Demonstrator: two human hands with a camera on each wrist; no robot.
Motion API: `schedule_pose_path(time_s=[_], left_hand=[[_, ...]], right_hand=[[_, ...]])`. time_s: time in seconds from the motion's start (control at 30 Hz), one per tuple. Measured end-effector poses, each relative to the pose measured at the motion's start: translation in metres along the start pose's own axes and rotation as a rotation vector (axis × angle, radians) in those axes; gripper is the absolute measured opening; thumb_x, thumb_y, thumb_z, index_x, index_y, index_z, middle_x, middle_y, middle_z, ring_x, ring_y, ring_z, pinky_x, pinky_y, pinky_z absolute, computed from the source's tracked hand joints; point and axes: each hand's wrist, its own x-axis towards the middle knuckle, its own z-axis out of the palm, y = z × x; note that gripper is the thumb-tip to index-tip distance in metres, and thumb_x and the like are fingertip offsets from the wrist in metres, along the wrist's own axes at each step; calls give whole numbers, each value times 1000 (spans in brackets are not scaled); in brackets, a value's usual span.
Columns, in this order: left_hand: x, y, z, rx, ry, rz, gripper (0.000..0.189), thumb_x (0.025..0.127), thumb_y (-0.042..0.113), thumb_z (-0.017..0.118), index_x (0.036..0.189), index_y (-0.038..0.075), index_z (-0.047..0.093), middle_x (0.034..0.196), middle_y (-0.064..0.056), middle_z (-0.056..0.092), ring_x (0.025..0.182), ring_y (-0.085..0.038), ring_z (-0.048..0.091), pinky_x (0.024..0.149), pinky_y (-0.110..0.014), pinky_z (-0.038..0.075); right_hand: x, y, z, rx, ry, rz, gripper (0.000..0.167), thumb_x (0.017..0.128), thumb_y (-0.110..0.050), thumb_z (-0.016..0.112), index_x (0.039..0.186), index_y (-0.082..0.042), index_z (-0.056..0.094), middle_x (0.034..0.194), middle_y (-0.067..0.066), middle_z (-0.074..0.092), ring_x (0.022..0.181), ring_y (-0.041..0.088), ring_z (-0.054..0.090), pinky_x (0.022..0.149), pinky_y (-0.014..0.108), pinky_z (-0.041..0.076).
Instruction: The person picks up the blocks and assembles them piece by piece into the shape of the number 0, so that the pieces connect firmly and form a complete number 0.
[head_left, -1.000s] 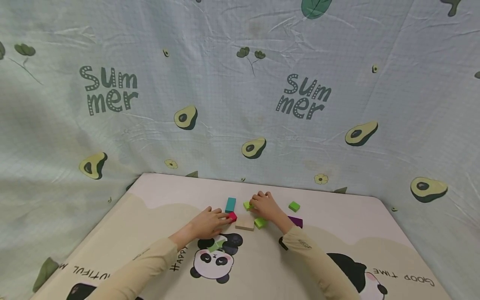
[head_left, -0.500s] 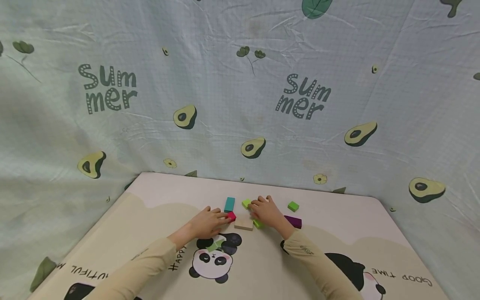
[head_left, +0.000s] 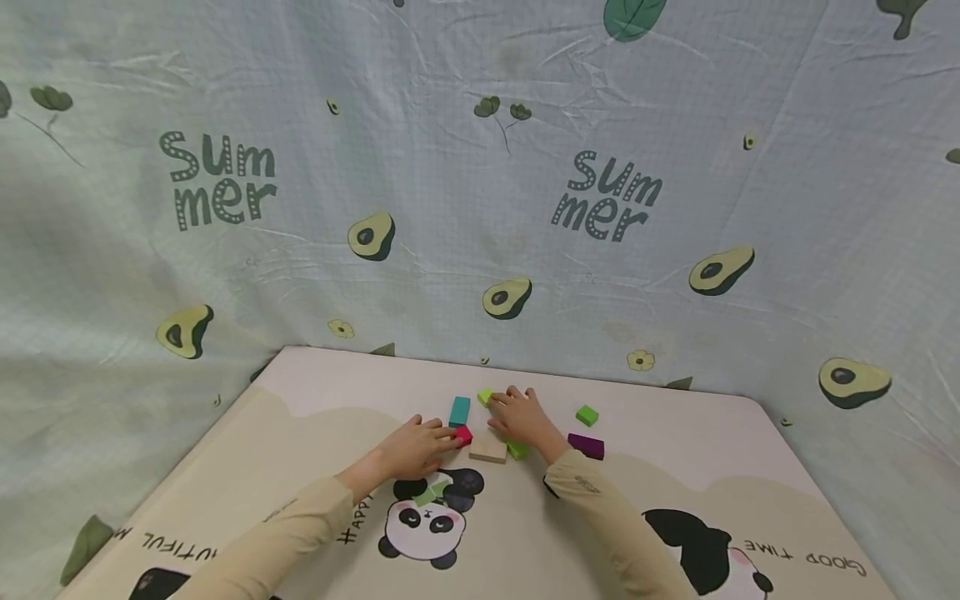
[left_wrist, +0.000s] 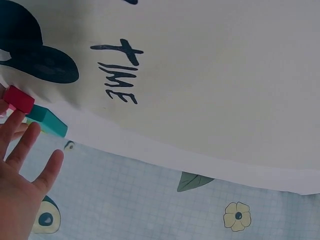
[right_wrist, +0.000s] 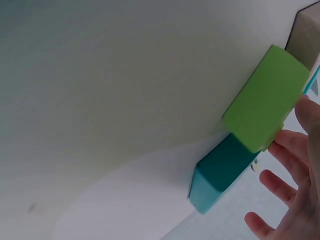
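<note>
In the head view, my left hand (head_left: 412, 450) touches a red block (head_left: 463, 436) with its fingertips. The left wrist view shows those fingers spread beside the same red block (left_wrist: 20, 99). Just behind it lies a teal block (head_left: 460, 411). My right hand (head_left: 525, 419) reaches over the group, a fingertip against a yellow-green block (head_left: 484, 397), which it partly covers. Its thumb stands apart from that block. Beneath the right hand is a green block (head_left: 517, 450), large in the right wrist view, beside a plain wooden block (head_left: 488, 451).
To the right of the right hand lie a purple block (head_left: 586, 446) and another green block (head_left: 587, 415). The table (head_left: 360, 367) wears a panda-printed cover. An avocado-patterned curtain (head_left: 420, 167) hangs right behind its far edge.
My right hand has moved left and slightly away, and the yellow-green block has shifted the same way with it. More of the purple block shows. My left hand stays at the red block.
</note>
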Motion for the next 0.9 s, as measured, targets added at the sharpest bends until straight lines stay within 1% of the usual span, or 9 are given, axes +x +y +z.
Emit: schedule_pose_path(time_s=[0.1, 0.3, 0.4, 0.63, 0.9], left_hand=[[0, 0, 0, -7, -4, -2, 41, 84, 34, 56, 123, 22, 54, 119, 3, 57, 100, -16, 52, 81, -39, 47], [0, 0, 1, 2, -13, -20, 42, 83, 35, 58, 123, 23, 53, 120, 3, 57, 103, -17, 53, 82, -40, 47], [1, 0, 0, -10, -23, -26, 43, 83, 35, 58, 124, 23, 52, 121, 2, 57, 105, -18, 52, 84, -41, 46], [1, 1, 0, -38, -36, -30, 43, 83, 34, 58, 125, 23, 52, 123, 2, 56, 106, -18, 52, 86, -42, 46], [0, 2, -1, -48, -31, -32, 42, 83, 33, 58, 124, 23, 53, 123, 2, 57, 106, -18, 52, 85, -42, 46]], right_hand=[[6, -3, -1, 33, -36, 17, 46, 90, -41, 46, 127, -15, 49, 129, 0, 51, 113, 21, 43, 94, 50, 34], [17, -6, -1, 44, -73, 41, 48, 90, -43, 44, 130, -17, 46, 132, -2, 48, 115, 21, 42, 94, 49, 35], [20, -6, -2, 42, -87, 45, 48, 90, -44, 43, 131, -19, 45, 133, -3, 47, 119, 21, 40, 94, 48, 35], [21, -8, -7, 42, -125, 45, 48, 90, -44, 42, 132, -20, 43, 137, -4, 43, 129, 23, 33, 98, 50, 32], [20, -10, -7, 40, -134, 34, 48, 91, -44, 41, 133, -20, 42, 138, -4, 42, 130, 22, 32, 99, 50, 31]])
